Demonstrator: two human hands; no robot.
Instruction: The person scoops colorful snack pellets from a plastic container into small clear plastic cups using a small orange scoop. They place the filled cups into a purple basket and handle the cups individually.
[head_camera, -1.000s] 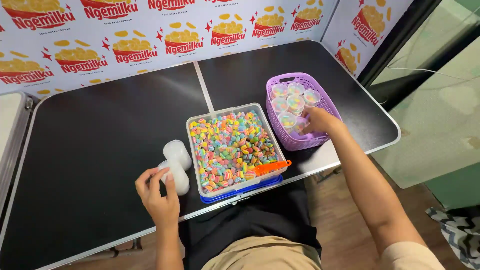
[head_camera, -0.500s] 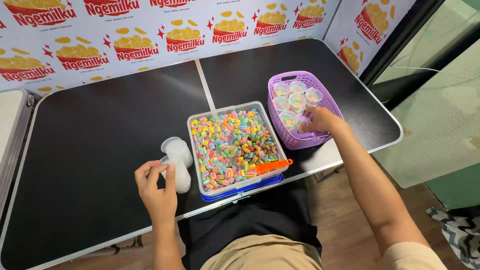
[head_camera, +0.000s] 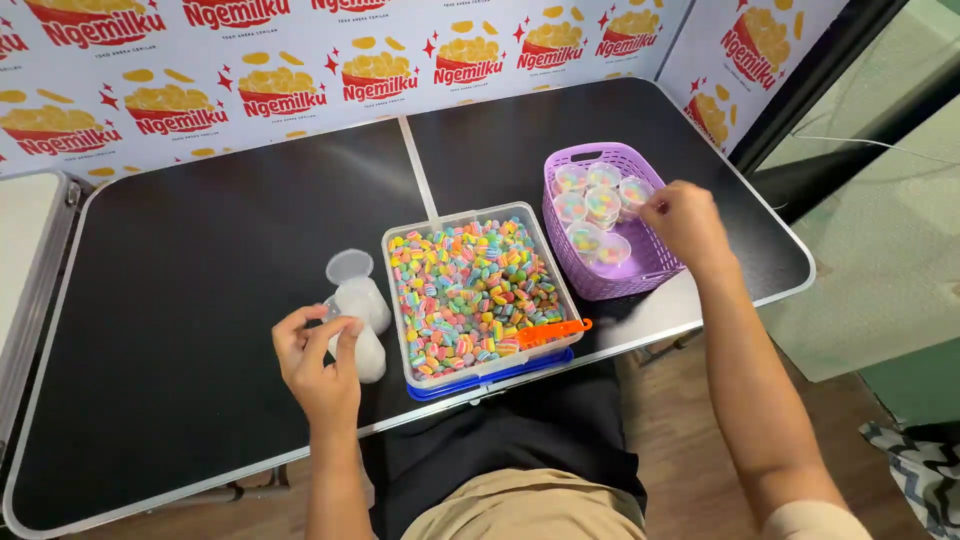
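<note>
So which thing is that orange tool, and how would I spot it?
Find the black table, then the clear rectangular tub of rainbow candies at its middle front. The orange scoop lies on the candies at the tub's near right corner, its handle poking over the rim. It is the only solid orange thing there.

Printed banner (head_camera: 330, 70) behind black table: white, repeating red lettering and yellow snack bowls. Second matching panel (head_camera: 740, 60) angled at right.
</note>
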